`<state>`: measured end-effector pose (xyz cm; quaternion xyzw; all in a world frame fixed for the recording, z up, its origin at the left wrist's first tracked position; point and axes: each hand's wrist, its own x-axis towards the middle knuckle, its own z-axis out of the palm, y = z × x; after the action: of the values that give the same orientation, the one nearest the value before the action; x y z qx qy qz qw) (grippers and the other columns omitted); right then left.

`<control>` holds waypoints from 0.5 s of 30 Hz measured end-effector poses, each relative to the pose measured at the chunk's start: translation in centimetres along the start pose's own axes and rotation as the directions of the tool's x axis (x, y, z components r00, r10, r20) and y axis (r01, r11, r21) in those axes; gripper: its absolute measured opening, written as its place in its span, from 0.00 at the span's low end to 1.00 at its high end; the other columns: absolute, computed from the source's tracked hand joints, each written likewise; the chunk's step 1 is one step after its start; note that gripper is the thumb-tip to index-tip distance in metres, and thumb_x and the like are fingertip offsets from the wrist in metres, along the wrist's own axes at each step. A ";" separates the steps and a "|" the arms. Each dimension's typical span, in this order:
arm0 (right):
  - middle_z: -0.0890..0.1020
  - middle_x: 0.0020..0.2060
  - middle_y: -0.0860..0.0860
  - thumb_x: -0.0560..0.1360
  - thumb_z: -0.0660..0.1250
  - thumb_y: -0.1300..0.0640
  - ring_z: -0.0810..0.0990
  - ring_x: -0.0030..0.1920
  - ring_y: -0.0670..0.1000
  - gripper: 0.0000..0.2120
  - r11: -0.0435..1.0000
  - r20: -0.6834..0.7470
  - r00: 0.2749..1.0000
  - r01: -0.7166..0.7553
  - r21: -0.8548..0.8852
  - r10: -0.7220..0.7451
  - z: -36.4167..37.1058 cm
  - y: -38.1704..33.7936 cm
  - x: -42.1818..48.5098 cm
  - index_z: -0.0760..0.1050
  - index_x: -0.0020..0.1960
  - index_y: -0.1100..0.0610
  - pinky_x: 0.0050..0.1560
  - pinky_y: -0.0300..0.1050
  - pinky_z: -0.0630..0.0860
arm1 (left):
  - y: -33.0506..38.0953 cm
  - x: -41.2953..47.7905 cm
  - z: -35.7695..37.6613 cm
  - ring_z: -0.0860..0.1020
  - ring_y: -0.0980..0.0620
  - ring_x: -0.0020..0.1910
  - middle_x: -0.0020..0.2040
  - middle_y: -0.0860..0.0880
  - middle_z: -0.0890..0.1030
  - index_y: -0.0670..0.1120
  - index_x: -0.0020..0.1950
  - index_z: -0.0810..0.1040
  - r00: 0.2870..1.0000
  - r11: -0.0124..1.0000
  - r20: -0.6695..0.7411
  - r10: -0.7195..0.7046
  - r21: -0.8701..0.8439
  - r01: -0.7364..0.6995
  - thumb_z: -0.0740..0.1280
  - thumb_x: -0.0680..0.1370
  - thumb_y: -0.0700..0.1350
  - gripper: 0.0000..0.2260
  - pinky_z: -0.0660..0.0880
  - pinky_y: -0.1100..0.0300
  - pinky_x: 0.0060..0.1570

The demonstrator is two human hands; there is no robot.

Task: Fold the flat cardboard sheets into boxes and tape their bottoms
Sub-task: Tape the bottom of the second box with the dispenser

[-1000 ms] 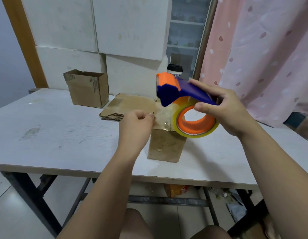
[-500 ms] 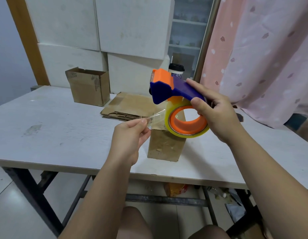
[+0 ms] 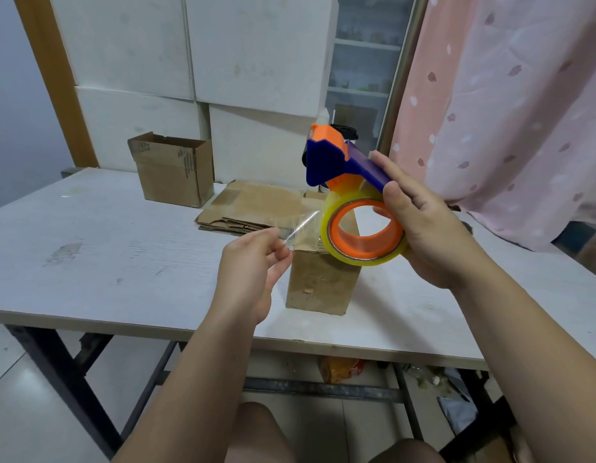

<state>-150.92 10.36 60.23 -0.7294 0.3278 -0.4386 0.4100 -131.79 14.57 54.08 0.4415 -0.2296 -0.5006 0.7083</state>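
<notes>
My right hand (image 3: pixel 430 228) grips the blue and orange tape dispenser (image 3: pixel 333 162) with its roll of clear tape (image 3: pixel 363 235), held in the air above a small folded cardboard box (image 3: pixel 320 285) on the table. My left hand (image 3: pixel 253 262) pinches the free end of the tape strip (image 3: pixel 301 225), which stretches from the roll toward the left. A stack of flat cardboard sheets (image 3: pixel 256 205) lies behind the box.
An open folded box (image 3: pixel 176 172) stands at the back left of the white table (image 3: pixel 89 248). White panels lean against the wall behind. A pink curtain (image 3: pixel 510 111) hangs at the right. Bags and clutter lie under the table.
My left hand left the box top, took the tape end and pulled it out to the left. The dispenser rose slightly and the strip grew longer.
</notes>
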 end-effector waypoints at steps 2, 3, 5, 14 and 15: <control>0.73 0.55 0.24 0.67 0.63 0.33 0.74 0.61 0.42 0.21 0.998 0.072 0.997 -0.045 0.049 0.042 -0.4 -0.2 -0.2 0.66 0.59 0.24 0.55 0.42 0.76 | -0.1 0.1 -0.1 0.81 0.52 0.35 0.29 0.49 0.78 0.39 0.41 0.79 1.000 0.999 -0.005 0.011 0.045 -0.010 0.66 0.76 0.37 0.06 0.80 0.59 0.40; 0.73 0.56 0.25 0.66 0.64 0.33 0.74 0.61 0.44 0.22 0.994 0.097 0.993 -0.071 0.077 0.063 -0.6 -0.3 -0.2 0.66 0.59 0.24 0.52 0.42 0.78 | -0.3 0.1 -0.2 0.82 0.52 0.36 0.30 0.49 0.80 0.40 0.40 0.79 1.000 0.996 -0.008 0.022 0.090 -0.021 0.66 0.76 0.38 0.06 0.80 0.57 0.41; 0.72 0.60 0.28 0.64 0.65 0.34 0.73 0.62 0.48 0.25 0.989 0.114 0.990 -0.098 0.109 0.086 -0.8 -0.4 -0.2 0.66 0.60 0.24 0.52 0.43 0.79 | -0.6 0.0 -0.1 0.84 0.52 0.39 0.31 0.50 0.82 0.42 0.41 0.80 0.999 0.989 -0.025 0.038 0.146 -0.034 0.66 0.77 0.39 0.05 0.79 0.55 0.45; 0.74 0.62 0.44 0.62 0.70 0.38 0.78 0.59 0.54 0.33 0.967 -0.018 0.990 -0.134 0.218 0.141 0.2 1.2 -0.1 0.67 0.66 0.40 0.50 0.53 0.82 | -0.1 0.3 -0.2 0.83 0.47 0.44 0.40 0.47 0.76 0.43 0.44 0.76 0.998 0.995 -0.026 -0.063 0.076 0.065 0.60 0.79 0.36 0.07 0.77 0.42 0.45; 0.75 0.62 0.46 0.62 0.72 0.38 0.79 0.58 0.54 0.32 0.965 -0.041 0.989 -0.126 0.230 0.139 0.3 1.4 -0.1 0.69 0.64 0.42 0.50 0.54 0.81 | 0.1 0.3 -0.3 0.83 0.47 0.45 0.37 0.47 0.76 0.42 0.41 0.75 0.996 0.994 -0.008 -0.088 0.064 0.089 0.61 0.79 0.37 0.08 0.76 0.40 0.45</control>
<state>-150.87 9.86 58.90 -0.6417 0.3351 -0.4652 0.5094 -131.39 14.41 53.95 0.4752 -0.2239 -0.5226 0.6715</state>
